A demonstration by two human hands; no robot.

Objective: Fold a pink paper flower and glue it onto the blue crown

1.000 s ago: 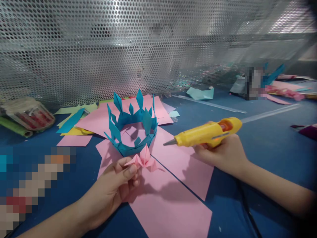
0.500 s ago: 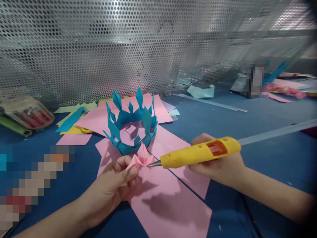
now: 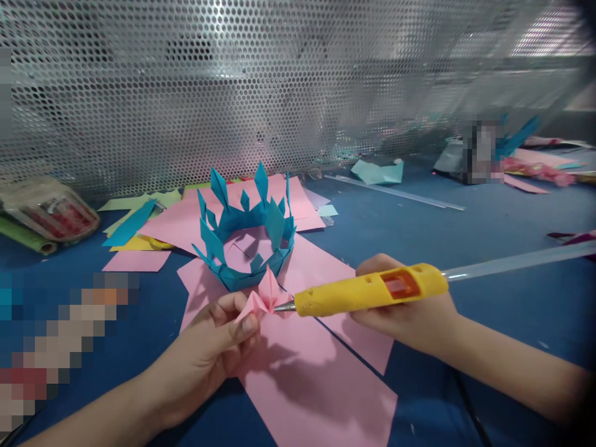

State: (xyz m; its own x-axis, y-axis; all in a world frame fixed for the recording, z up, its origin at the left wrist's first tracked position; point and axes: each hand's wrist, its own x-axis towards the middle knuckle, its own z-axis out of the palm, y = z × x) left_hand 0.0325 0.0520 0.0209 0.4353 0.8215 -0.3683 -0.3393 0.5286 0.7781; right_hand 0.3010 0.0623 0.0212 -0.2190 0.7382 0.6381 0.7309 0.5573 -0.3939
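Between the thumb and fingers of my left hand [image 3: 218, 341] is a folded pink paper flower [image 3: 267, 292], its petals pointing up and outward. My right hand [image 3: 410, 316] is closed around a yellow hot glue gun [image 3: 367, 288]. A clear glue stick [image 3: 516, 262] sticks out of the gun's back end. The metal nozzle [image 3: 285, 307] points left and reaches the flower's centre; whether it touches the paper I cannot tell. Just behind the flower stands a blue paper crown [image 3: 246, 223] with upright diamond points. Pink paper sheets [image 3: 335, 385] lie under both hands.
A perforated metal panel [image 3: 261, 93] closes off the back of the blue table [image 3: 419, 230]. At the left are a clear jar [image 3: 60, 211], a green roll [image 3: 28, 236] and paper scraps [image 3: 130, 223]. Another glue stick [image 3: 391, 191] lies behind. A black cord [image 3: 470, 403] runs below my right forearm.
My right hand has brought the glue gun slightly left, so its nozzle sits deeper at the flower's centre. My left hand keeps its hold on the flower.
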